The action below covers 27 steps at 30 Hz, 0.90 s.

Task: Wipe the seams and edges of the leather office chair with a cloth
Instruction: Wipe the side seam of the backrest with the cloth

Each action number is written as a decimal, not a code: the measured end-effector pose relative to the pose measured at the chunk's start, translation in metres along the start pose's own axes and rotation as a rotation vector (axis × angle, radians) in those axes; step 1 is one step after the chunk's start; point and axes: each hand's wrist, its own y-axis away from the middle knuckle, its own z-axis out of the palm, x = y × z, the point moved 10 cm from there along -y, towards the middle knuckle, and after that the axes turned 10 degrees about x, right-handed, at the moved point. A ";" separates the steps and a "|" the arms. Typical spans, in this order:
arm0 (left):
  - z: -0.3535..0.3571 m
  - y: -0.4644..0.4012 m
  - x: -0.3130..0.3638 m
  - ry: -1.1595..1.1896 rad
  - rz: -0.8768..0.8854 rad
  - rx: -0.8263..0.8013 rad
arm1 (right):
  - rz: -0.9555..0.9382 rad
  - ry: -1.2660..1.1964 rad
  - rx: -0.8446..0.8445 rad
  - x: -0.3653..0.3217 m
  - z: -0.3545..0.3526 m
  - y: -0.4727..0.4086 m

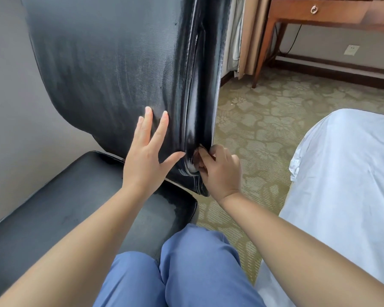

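The black leather chair's backrest (109, 63) stands upright before me, with its seat (53, 207) at the lower left. A raised seam (191, 103) runs down the backrest's right side. My left hand (146, 158) lies flat on the lower backrest, fingers spread and straight, just left of the seam. My right hand (220, 171) is curled at the bottom of the seam, near the backrest's right edge. Its fingers pinch a small brownish cloth (196, 159) against the leather. Most of the cloth is hidden by the fingers.
A bed with a white sheet (341, 173) fills the right side, close to my right arm. A wooden desk (319, 14) and a curtain (248, 41) stand at the back. Patterned carpet (264, 118) lies between them. My knees in blue trousers (186, 262) are below.
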 end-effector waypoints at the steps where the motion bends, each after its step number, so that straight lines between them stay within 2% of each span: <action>1: 0.001 0.001 -0.001 0.003 -0.005 0.004 | -0.013 0.004 -0.016 0.000 0.004 0.004; 10: -0.002 0.006 0.003 0.047 -0.113 -0.055 | 0.010 0.012 -0.149 0.001 0.012 0.009; 14: -0.004 0.008 0.007 0.041 -0.095 -0.149 | 0.080 -0.166 -0.033 0.002 -0.019 -0.007; 18: -0.007 0.012 0.007 0.026 -0.088 -0.219 | 0.029 -0.330 0.046 -0.022 -0.048 -0.031; 27: 0.002 0.018 0.006 -0.052 -0.075 -0.255 | 0.050 -0.317 0.038 -0.028 -0.032 -0.011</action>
